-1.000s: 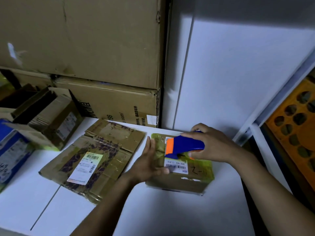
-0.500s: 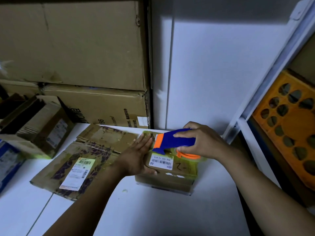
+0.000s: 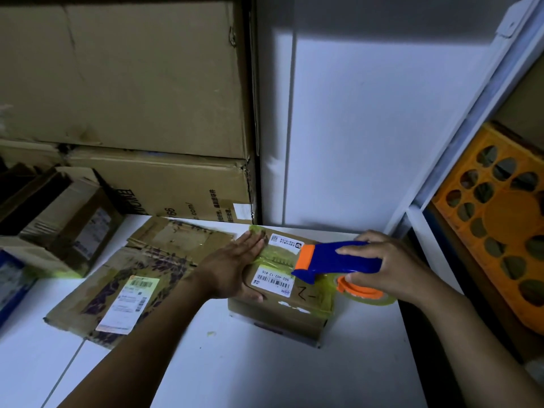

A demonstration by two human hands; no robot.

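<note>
Item: small cardboard parcel (image 3: 282, 316) on a white counter (image 3: 265, 372), sealing in progress. The left hand (image 3: 232, 269), fingers flat and straight, presses the parcel's top at its left end. The right hand (image 3: 391, 266) grips a blue-and-orange tape dispenser (image 3: 338, 260) over the right end, its cutter just right of the left fingertips. Yellowish tape (image 3: 276, 257) lies across the lid. Next move, as judged: draw the strip flat, press it down, tear at the blade. Legible: barcode label (image 3: 272, 279) between the hands, "502-602-12-815"; a handwritten mark under the dispenser, perhaps "Z-". The stacked carton (image 3: 176, 184) beyond the left hand prints "66" and ".com/".
</note>
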